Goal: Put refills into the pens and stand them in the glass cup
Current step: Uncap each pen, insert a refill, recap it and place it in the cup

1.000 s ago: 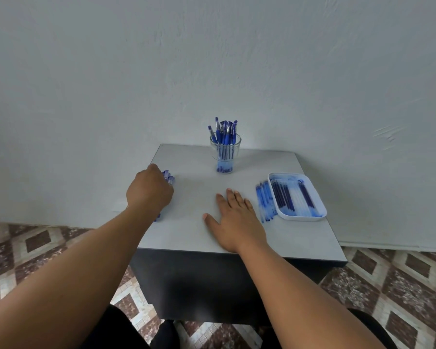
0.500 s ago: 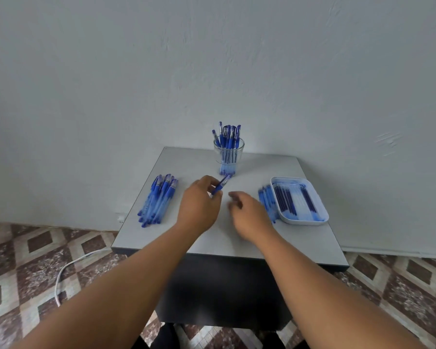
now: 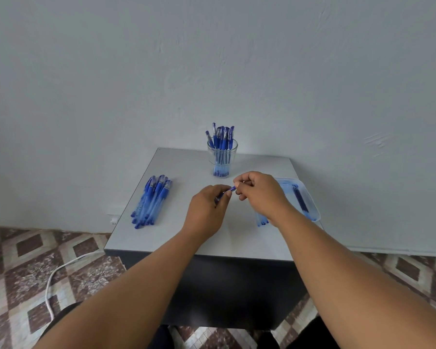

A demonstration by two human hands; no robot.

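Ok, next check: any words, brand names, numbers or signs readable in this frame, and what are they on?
No text can be read in this frame.
Pens in the glass cup: faint marks on the barrels, too small to read.
Pen held between the left hand and right hand: light marks on its blue end, blurred.
Pile of pens, tray, wall: nothing legible.

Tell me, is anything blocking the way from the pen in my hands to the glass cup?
Nothing visible. Both hands hold the pen just in front of the glass cup, with bare table between; the cup already holds pens.
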